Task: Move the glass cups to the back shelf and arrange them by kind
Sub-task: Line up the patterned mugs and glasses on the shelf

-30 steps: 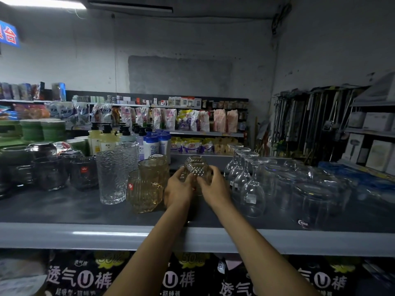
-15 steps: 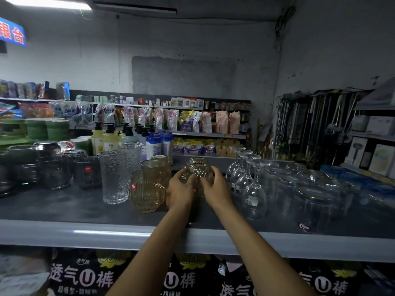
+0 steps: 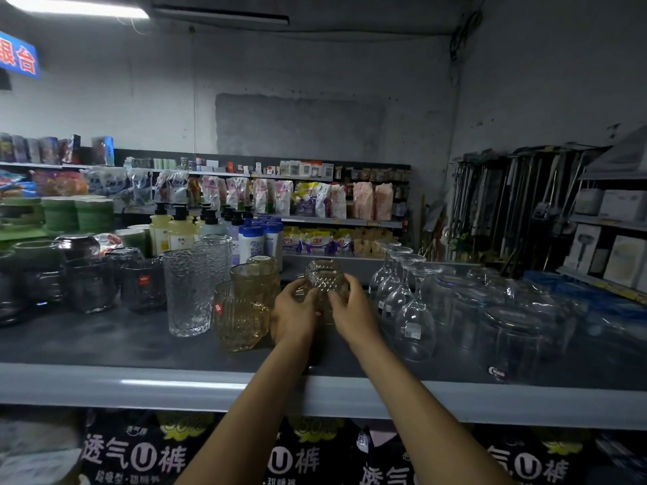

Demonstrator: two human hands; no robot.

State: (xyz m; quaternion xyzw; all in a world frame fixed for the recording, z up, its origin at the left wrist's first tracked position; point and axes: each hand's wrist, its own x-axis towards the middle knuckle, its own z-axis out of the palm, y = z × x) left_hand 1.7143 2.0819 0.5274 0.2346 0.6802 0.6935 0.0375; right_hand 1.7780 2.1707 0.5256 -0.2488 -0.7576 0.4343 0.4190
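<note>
A long grey metal shelf (image 3: 105,348) carries rows of glassware. Inverted clear stemmed wine glasses (image 3: 413,320) stand right of centre, amber ribbed glass cups (image 3: 241,320) left of centre. Between them, the left hand (image 3: 292,318) and right hand (image 3: 353,315) both grasp a small clear diamond-patterned glass cup (image 3: 325,276), fingers curled round its sides, over the middle of the shelf.
</note>
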